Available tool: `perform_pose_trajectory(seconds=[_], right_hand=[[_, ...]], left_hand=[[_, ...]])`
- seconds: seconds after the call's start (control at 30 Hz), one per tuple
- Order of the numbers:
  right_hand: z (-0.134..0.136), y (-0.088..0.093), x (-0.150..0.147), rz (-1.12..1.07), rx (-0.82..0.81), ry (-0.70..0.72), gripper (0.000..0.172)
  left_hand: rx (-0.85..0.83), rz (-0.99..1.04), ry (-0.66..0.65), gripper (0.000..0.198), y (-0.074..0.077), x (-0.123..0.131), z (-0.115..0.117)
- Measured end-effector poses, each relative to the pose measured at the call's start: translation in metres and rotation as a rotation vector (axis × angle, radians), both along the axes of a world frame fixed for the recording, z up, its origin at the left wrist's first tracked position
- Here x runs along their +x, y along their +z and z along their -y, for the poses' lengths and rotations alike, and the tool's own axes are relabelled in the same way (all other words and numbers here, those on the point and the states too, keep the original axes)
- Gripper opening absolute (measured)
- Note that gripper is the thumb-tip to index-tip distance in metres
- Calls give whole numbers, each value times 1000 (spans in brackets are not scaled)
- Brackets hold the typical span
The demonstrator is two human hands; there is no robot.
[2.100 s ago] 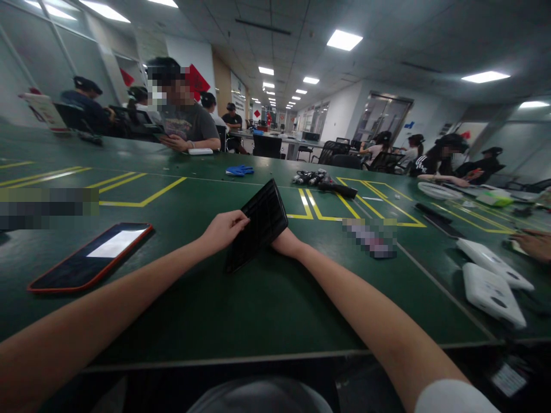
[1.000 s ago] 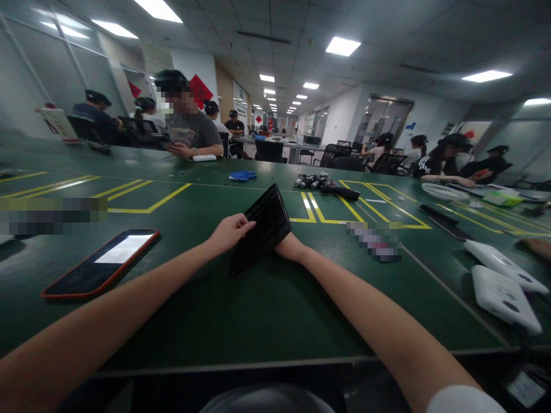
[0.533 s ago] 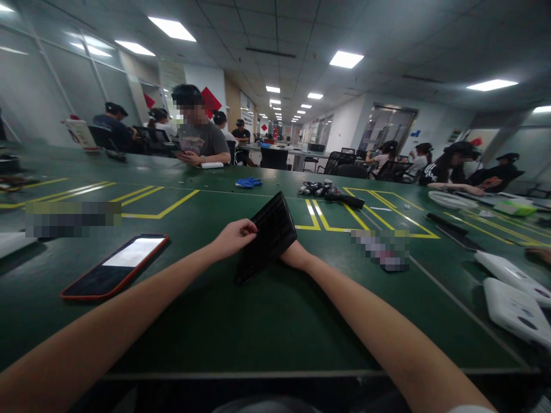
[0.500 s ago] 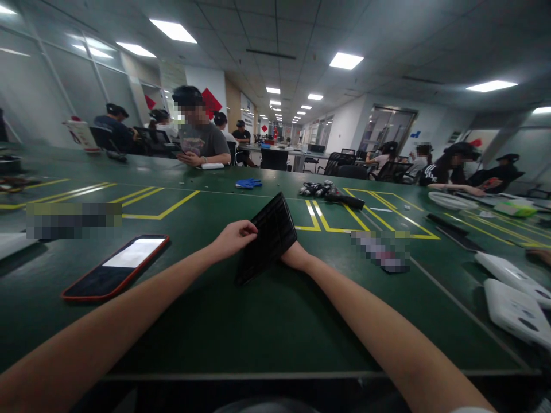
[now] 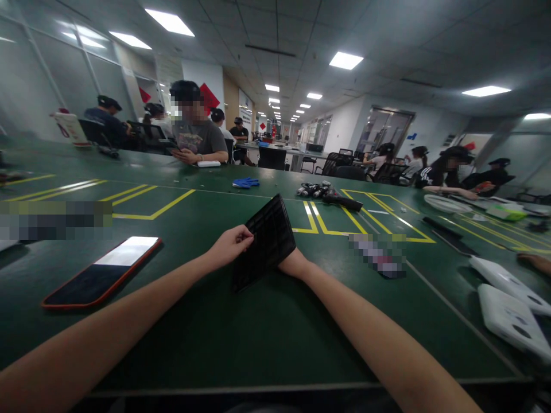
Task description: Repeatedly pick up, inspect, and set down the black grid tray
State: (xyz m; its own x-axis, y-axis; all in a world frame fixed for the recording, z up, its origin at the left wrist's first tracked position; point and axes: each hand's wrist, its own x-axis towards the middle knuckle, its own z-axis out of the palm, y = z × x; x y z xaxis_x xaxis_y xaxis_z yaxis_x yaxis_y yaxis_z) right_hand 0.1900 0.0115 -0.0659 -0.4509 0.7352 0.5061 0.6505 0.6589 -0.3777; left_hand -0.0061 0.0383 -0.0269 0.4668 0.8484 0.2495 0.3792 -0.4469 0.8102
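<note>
A flat black wallet (image 5: 269, 244) with a grid-like pattern is held tilted above the green table. My left hand (image 5: 230, 245) is at its left edge, thumb and fingers pinched together against it. From behind and below, my right hand (image 5: 294, 264) supports the wallet's right side; its fingers are hidden by the wallet. To the left of my left forearm lies a phone (image 5: 103, 272) in an orange-red case, its screen partly lit white.
Yellow tape lines mark the green table (image 5: 206, 332). Farther back lie a blue glove (image 5: 245, 183) and a bundle of black cables (image 5: 316, 188). White devices (image 5: 512, 321) sit at the right. A person (image 5: 198, 129) in a grey shirt is across the table.
The view has shifted slightly, so the phone appears farther left and lower. My left hand has moved a little left and down along the wallet, which both hands keep holding.
</note>
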Motion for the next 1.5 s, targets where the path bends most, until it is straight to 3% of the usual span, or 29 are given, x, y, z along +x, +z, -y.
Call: perform_pose_trajectory(seconds=[0.23,0.47,0.63,0.87,1.0,1.1,1.4,1.5], right_hand=[[29,15,6,40,72,-151,39],[101,41,33,114,-45,-203,42],[143,43,77,157,-17,-277,38],[184,28,165,157,37,-689,31],[196,21,208,164,-4,-879,33],[200,16,224,161,-52,-947,36],[196,11,232,231,-234,-1004,43],[198,11,229,265,-183,-972,41]], left_hand=[[48,-19,32,27,-4,-2,3],[47,-43,43,33,-7,-4,4],[34,-77,82,30,0,-3,8],[3,-134,111,29,3,-2,9],[-3,-158,143,30,7,0,11],[-13,-154,158,31,7,1,10],[-48,-193,185,33,0,-4,4],[-70,-188,175,32,0,-4,4]])
